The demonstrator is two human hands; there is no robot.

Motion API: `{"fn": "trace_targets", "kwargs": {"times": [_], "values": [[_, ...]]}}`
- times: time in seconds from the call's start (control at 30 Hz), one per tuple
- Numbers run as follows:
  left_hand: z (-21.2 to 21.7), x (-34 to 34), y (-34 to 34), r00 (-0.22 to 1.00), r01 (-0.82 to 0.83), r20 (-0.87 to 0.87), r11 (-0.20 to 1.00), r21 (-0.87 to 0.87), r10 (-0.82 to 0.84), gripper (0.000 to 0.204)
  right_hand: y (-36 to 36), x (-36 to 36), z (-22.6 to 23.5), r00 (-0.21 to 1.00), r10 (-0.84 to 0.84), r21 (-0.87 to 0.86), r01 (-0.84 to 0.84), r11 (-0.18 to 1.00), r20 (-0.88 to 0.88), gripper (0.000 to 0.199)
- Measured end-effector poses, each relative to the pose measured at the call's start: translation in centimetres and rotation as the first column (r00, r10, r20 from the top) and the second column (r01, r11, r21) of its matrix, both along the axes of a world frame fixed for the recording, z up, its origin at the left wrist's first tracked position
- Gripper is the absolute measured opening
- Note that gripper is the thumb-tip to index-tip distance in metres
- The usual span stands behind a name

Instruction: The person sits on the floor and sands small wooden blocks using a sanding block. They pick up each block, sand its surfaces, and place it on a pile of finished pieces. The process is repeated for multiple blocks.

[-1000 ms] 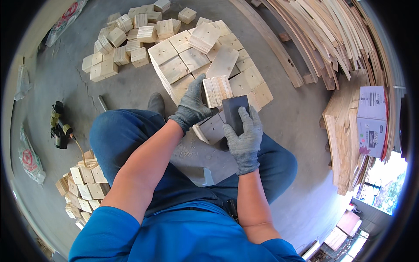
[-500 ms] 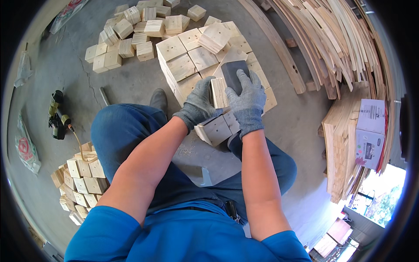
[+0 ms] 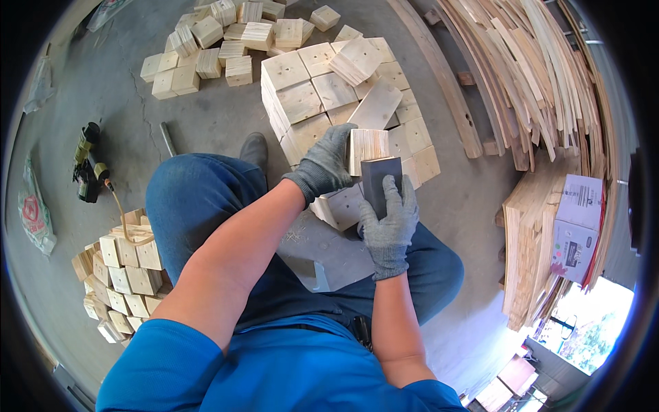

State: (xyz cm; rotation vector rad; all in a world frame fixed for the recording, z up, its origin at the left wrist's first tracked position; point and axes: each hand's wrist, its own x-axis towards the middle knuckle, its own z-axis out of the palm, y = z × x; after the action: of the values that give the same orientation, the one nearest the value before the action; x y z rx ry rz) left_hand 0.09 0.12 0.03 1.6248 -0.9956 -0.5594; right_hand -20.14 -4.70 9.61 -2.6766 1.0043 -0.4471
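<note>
Planks [image 3: 525, 79] flank the grey floor [image 3: 213, 127] — left hand [image 3: 327, 162] holds a wooden block [image 3: 368, 147], right hand [image 3: 391, 223] a dark pad [image 3: 375, 180].

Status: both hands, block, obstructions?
Left hand gripping wooden block. Right hand holding dark rectangular block. Dark block overlaps wooden block's lower right corner in view; contact unclear.

A wooden block [image 3: 367, 149] and dark slab [image 3: 376, 180] fill the space between left hand [image 3: 327, 162] and right hand [image 3: 391, 223]; stacked blocks [image 3: 299, 103] bar the way ahead. Floor [image 3: 446, 139] lies open on the right between these and a long plank [image 3: 438, 75]; a boot [image 3: 255, 150] and metal tube [image 3: 168, 139] obstruct the left.
</note>
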Motion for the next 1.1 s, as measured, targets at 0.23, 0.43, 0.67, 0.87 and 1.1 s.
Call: {"fn": "trace_targets", "kwargs": {"times": [0.23, 0.43, 0.67, 0.87, 1.1], "values": [[-0.4, -0.1, -0.2, 0.999, -0.028, 0.045, 0.999, 0.016, 0.028, 0.104, -4.0, 4.8, 0.2, 0.999, -0.033, -0.041, 0.032, 0.999, -0.033, 0.068], [-0.8, -0.1, -0.5, 0.999, -0.023, -0.026, 0.999, -0.027, 0.023, 0.104, -8.8, 11.0, 0.6, 0.997, -0.070, 0.021, 0.071, 0.997, -0.037, 0.068], [-1.0, -0.1, -0.3, 0.999, -0.033, 0.022, 0.999, 0.000, 0.033, 0.099, -7.1, 7.8, -0.4, 0.997, -0.077, -0.020, 0.077, 0.997, -0.002, 0.067], [-0.8, 0.0, -0.3, 1.000, -0.007, -0.005, 0.999, 0.032, 0.007, 0.100, -2.1, 2.9, 0.0, 0.999, -0.032, -0.033, 0.030, 0.999, -0.036, 0.073], [-0.5, 0.1, -0.1, 0.999, 0.007, -0.035, 0.999, 0.044, -0.006, 0.102, -0.6, 2.0, 0.1, 0.999, -0.039, -0.004, 0.039, 0.999, -0.017, 0.070]]}}
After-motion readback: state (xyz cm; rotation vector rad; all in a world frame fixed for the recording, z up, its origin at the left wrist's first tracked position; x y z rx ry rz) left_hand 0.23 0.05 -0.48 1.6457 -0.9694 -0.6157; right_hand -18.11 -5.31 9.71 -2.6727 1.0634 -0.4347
